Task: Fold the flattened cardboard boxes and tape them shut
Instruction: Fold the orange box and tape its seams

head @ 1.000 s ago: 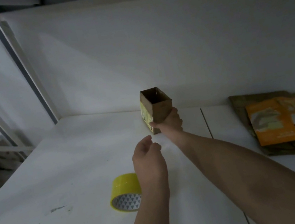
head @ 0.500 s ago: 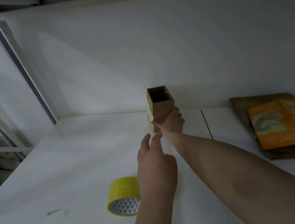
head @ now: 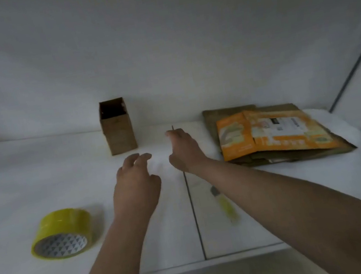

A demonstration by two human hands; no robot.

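A small brown cardboard box stands upright near the back of the white table, its top open and dark inside, close to the wall; whether it touches the wall I cannot tell. Both hands are clear of it. The right hand hovers just right of the box and a little nearer the camera, fingers loosely bent, holding nothing. The left hand hangs in front of the box, nearer still, palm down, fingers relaxed and slightly curled, also holding nothing; the 2 hands are apart, with bare table between them. Right of the right hand a stack of flattened boxes lies flat on the table, brown card underneath and 2 orange printed ones on top. On the left, near the front edge, a roll of yellow tape sits with its patterned core facing the camera, well apart from the box. Beside the right forearm, just right of the seam that runs front to back through the table, lies a thin yellow thing, too blurred to name
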